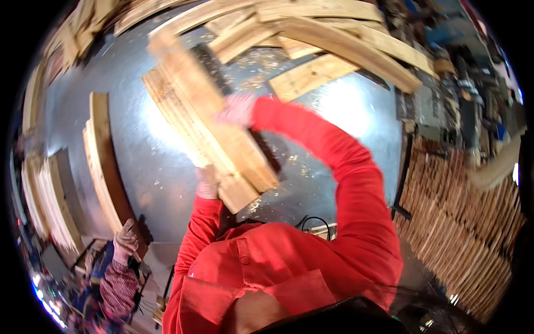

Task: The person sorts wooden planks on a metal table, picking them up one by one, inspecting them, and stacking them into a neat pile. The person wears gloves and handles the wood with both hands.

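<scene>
A stack of long pale wooden boards (167, 106) lies slantwise on the metal table in front of me. On its right side a top board (214, 125) is smeared by motion. My right hand (238, 109), blurred, is closed over the right edge of this top board. At the near left side of the stack, my left hand (207, 181) grips the boards' edge, its fingers partly hidden by the wood. Both arms are in red sleeves.
Several loose boards (311, 75) lie crossed at the table's far side. Another board pile (103, 161) stands at the left, where a co-worker's gloved hand (125, 242) touches its near end. Sawdust dots the metal table (133, 150). Stacked wood (456, 222) fills the right.
</scene>
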Motion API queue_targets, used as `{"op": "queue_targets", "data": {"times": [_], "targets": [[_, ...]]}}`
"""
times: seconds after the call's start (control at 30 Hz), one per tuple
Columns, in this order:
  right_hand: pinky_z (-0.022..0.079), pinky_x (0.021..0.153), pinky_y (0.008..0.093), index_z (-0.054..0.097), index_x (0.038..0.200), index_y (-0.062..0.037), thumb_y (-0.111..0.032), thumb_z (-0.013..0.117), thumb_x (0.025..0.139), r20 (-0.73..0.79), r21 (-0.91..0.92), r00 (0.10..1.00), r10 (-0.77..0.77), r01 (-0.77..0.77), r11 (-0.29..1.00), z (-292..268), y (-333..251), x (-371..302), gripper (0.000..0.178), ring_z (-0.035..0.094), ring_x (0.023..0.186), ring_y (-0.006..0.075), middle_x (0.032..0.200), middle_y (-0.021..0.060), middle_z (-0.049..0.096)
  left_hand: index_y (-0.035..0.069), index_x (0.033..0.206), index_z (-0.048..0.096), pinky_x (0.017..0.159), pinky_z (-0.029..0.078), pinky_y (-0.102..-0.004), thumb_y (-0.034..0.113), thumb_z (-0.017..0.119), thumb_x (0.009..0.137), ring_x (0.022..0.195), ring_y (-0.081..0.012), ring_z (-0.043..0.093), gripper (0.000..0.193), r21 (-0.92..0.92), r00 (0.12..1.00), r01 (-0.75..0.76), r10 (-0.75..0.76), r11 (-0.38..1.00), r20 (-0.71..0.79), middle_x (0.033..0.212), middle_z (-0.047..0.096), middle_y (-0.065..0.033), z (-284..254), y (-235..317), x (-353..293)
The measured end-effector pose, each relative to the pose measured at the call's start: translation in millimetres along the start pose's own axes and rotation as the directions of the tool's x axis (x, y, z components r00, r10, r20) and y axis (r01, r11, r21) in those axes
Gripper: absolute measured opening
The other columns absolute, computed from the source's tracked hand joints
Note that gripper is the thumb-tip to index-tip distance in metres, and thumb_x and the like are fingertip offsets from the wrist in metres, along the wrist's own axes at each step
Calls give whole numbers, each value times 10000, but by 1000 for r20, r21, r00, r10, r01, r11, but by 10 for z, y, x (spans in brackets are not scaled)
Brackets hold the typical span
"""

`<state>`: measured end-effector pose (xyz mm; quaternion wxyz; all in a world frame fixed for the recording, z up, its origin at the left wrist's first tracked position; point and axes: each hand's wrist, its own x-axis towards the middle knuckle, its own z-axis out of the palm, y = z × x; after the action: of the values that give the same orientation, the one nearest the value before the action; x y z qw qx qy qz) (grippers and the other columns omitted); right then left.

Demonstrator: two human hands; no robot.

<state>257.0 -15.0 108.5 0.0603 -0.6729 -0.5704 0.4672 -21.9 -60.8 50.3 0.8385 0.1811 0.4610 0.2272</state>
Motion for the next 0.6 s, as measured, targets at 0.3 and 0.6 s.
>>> {"op": "queue_targets", "data": {"times": [0.3,0.6], "targets": [[412,984,457,418,1322,-55,-513,745,673,-708,-216,610,355,-666,714,-949,1609,-1145,858,522,1165,326,1242,163,543,99,1124,615,764,501,-322,24,562,782,914,-269,615,355,834,817,-523,176,-177,550,1067,616,-121,-802,-350,586],[361,1038,463,192,1465,-171,-561,745,636,-528,-452,790,311,-572,685,-647,1606,-1255,1070,436,1241,392,1344,224,436,49,1109,639,753,469,-297,297,619,899,839,-127,565,325,745,988,-137,142,653,58,935,632,-37,-595,-411,485]]}}
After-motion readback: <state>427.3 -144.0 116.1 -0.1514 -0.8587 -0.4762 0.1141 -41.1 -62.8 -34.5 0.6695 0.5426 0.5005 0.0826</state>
